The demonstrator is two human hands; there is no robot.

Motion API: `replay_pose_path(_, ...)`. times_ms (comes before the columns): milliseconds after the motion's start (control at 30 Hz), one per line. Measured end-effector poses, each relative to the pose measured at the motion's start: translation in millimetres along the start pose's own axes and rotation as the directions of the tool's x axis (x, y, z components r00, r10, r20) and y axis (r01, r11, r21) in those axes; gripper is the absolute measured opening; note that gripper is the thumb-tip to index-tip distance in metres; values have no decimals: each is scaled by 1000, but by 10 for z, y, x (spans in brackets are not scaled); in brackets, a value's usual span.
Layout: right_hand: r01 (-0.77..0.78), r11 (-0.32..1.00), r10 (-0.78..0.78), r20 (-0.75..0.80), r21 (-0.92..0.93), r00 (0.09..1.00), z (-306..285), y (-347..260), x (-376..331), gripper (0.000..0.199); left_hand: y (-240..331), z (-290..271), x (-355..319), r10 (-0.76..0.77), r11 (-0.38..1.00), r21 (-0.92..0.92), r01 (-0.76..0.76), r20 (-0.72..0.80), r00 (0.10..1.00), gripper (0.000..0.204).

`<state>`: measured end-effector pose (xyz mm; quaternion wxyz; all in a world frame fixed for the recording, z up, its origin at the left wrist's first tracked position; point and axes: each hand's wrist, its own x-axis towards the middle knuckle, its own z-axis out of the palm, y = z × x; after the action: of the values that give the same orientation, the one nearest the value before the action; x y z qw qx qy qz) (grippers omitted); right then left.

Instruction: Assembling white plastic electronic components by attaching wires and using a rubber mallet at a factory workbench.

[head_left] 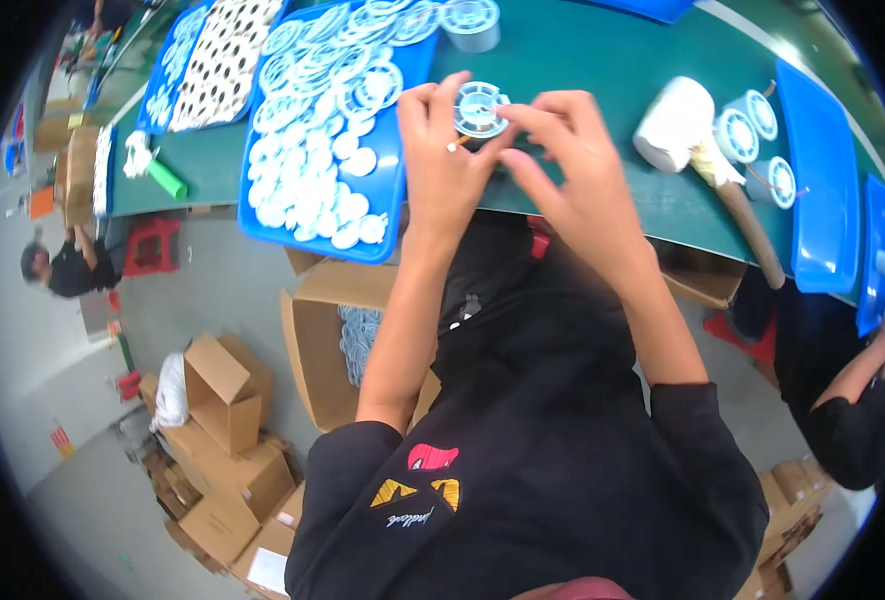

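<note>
At the table's near edge, my left hand [438,150] holds a round, light-blue plastic spool-like part [480,108] with spokes on its top face. A short orange-brown piece [460,143] shows by the left thumb. My right hand [575,145] is to the right of the part, index fingertip at its rim. Its thumb and index finger are apart, with nothing visible between them. To the left, a blue tray [388,235] bears many light-blue rings [333,50] and pale discs [308,190]. A similar round part [472,22] stands beyond the hands.
A white-headed mallet [675,125] with a wooden handle lies right, beside several finished-looking round parts [738,135] and blue trays [823,190]. Another tray [188,125] and a green-handled tool [167,179] are left. Below stands an open cardboard box [308,350]. Another person [848,400] sits at right.
</note>
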<state>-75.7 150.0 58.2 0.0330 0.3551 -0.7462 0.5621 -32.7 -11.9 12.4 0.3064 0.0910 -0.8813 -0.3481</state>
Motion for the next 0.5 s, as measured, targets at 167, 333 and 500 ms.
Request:
replay_pose_path(167, 74, 997, -74, 11, 38, 997, 304, 255, 253, 14, -40, 54, -106, 119, 992, 49, -114, -95, 988, 62)
replay_pose_path(333, -305, 923, 318, -16, 235, 948, 176, 415, 450, 19, 153, 159, -256, -147, 978, -146, 146, 1, 989, 65)
replay_pose_path(500, -415, 903, 421, -35, 113, 906, 233, 686, 468, 24, 166, 166, -180, -59, 996, -72, 61, 27, 998, 72)
